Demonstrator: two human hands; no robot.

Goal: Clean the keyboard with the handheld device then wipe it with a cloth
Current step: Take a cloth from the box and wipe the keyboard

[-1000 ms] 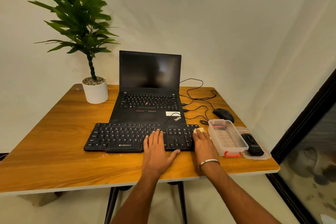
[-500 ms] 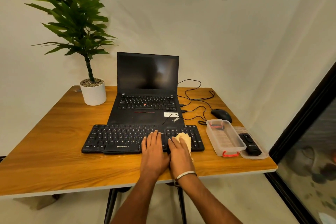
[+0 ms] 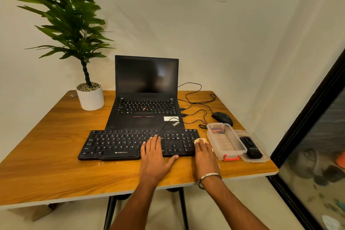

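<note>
A black keyboard point(image 3: 119, 144) lies on the wooden table point(image 3: 46, 155) in front of a laptop. My left hand point(image 3: 155, 157) rests flat on the keyboard's middle-right keys, fingers spread, holding nothing. My right hand point(image 3: 204, 155) presses a small pale yellow cloth point(image 3: 200, 140) against the keyboard's right end; only a bit of the cloth shows past my fingertips. The black handheld device point(image 3: 250, 147) lies on a clear lid at the table's right edge, apart from both hands.
An open black laptop point(image 3: 145, 97) stands behind the keyboard. A potted plant point(image 3: 89, 95) is at the back left. A black mouse point(image 3: 222, 117) with cables sits back right. A clear plastic box point(image 3: 225, 142) with red clips stands right of the keyboard.
My right hand swept the cloth left toward the middle of the keyboard half a second ago and has now moved back to the right end. My left hand stayed on the keys.
</note>
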